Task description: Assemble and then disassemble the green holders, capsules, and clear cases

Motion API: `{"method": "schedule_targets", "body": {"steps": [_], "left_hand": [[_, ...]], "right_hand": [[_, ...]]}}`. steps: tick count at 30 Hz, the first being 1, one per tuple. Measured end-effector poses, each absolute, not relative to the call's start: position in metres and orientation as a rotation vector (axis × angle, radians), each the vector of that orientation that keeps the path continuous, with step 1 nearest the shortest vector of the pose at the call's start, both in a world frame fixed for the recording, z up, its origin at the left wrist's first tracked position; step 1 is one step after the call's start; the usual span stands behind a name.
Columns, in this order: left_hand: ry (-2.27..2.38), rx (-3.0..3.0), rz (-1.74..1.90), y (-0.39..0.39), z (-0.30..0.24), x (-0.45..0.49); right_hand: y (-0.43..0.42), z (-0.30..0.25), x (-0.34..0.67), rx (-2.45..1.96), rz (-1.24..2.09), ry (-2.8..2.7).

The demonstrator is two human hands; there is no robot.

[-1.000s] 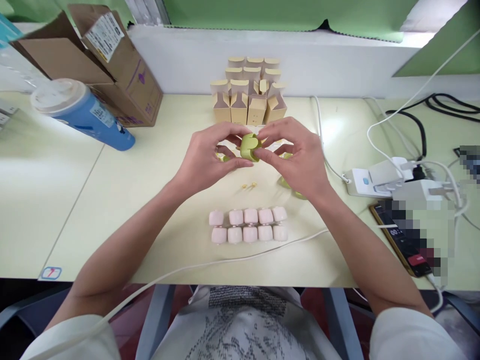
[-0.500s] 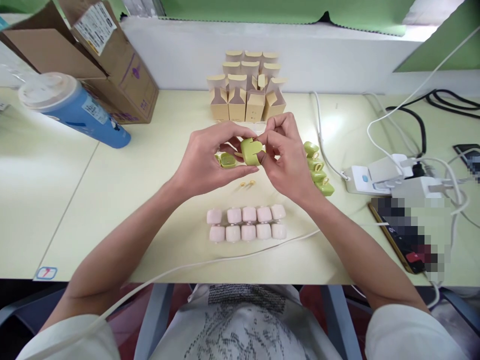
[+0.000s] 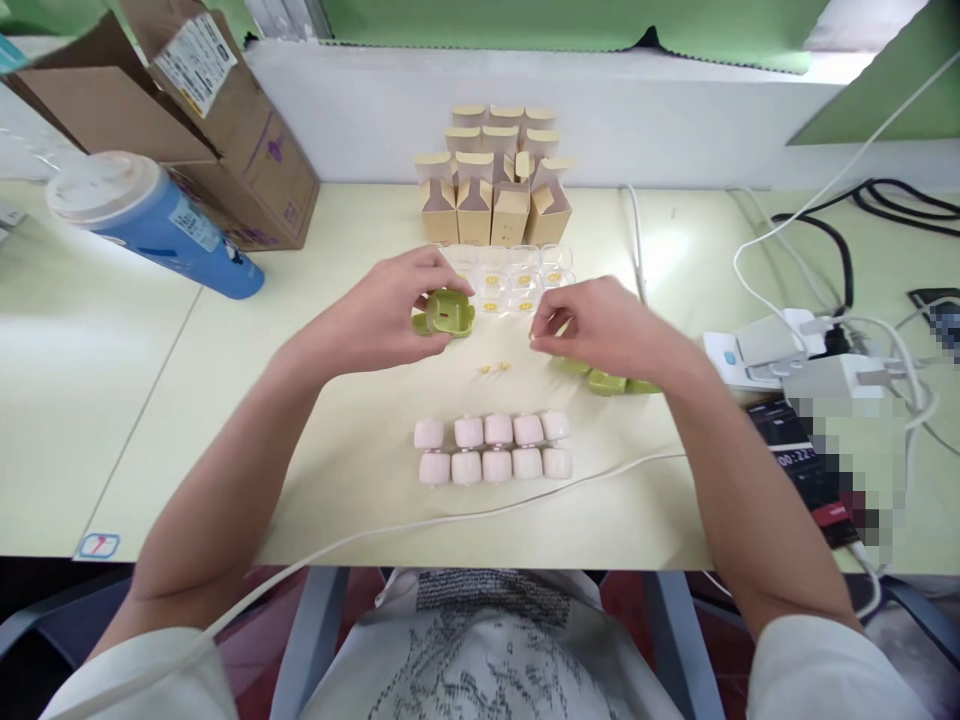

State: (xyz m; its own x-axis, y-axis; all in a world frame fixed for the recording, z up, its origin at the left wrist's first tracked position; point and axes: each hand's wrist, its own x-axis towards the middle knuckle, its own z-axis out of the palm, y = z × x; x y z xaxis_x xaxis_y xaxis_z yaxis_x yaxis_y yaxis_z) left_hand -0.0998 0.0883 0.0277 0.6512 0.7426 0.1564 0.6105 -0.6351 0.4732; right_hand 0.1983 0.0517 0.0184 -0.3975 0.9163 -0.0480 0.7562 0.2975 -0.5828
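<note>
My left hand [image 3: 382, 310] grips a small green plastic case [image 3: 448, 312] just above the table, its fingers curled over the case's top. My right hand [image 3: 604, 325] hovers to the right with thumb and forefinger pinched; I cannot make out anything between them. Under my right hand lie several more green cases [image 3: 607, 380]. Two tiny yellow parts [image 3: 495, 369] rest on the table between my hands. Beyond them sit several clear lids with yellow dots [image 3: 517, 282]. Two rows of pink cases [image 3: 495, 448] lie nearer to me.
Several small tan cartons [image 3: 495, 175] stand at the back. A blue cup [image 3: 150, 225] lies on its side at the left, before brown cardboard boxes [image 3: 225, 120]. A white power strip [image 3: 757, 355], cables and a phone [image 3: 806, 470] fill the right side. A white cable [image 3: 450, 520] crosses the front.
My hands have come apart. The left hand kept the green case and lowered it to the left; the right hand moved right and down over the green cases.
</note>
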Motion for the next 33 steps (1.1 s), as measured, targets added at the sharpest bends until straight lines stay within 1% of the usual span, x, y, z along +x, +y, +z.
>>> {"method": "schedule_targets", "body": {"steps": [2,4,8,11,14,18,20,25,30,33], "left_hand": [[1.089,2.541,0.422,0.089,0.025,-0.098],[1.107,2.569,0.412,0.091,0.022,-0.099],[1.11,2.552,0.434,0.096,0.016,-0.1],[1.122,2.498,0.569,0.096,0.003,-0.09],[1.149,2.509,0.666,0.093,-0.017,-0.072],[1.074,2.606,0.511,0.09,-0.038,-0.055],[1.073,2.661,0.435,0.09,-0.045,-0.052],[1.124,2.776,0.346,0.09,-0.054,-0.052],[1.108,2.897,0.416,0.089,-0.061,-0.055],[1.143,2.927,0.44,0.091,-0.061,-0.057]], "right_hand": [[0.055,0.007,0.191,-1.591,0.596,-2.491],[0.056,0.0,0.182,-1.616,0.513,-2.621],[0.053,-0.002,0.168,-1.659,0.583,-2.746],[0.049,-0.002,0.162,-1.746,0.505,-2.769],[0.048,-0.002,0.165,-1.757,0.538,-2.796],[0.05,0.006,0.181,-1.697,0.645,-2.723],[0.05,0.012,0.187,-1.686,0.64,-2.611],[0.052,0.02,0.193,-1.821,0.472,-2.482],[0.053,0.024,0.205,-2.055,0.193,-2.48],[0.05,0.025,0.207,-2.198,0.183,-2.511]]}}
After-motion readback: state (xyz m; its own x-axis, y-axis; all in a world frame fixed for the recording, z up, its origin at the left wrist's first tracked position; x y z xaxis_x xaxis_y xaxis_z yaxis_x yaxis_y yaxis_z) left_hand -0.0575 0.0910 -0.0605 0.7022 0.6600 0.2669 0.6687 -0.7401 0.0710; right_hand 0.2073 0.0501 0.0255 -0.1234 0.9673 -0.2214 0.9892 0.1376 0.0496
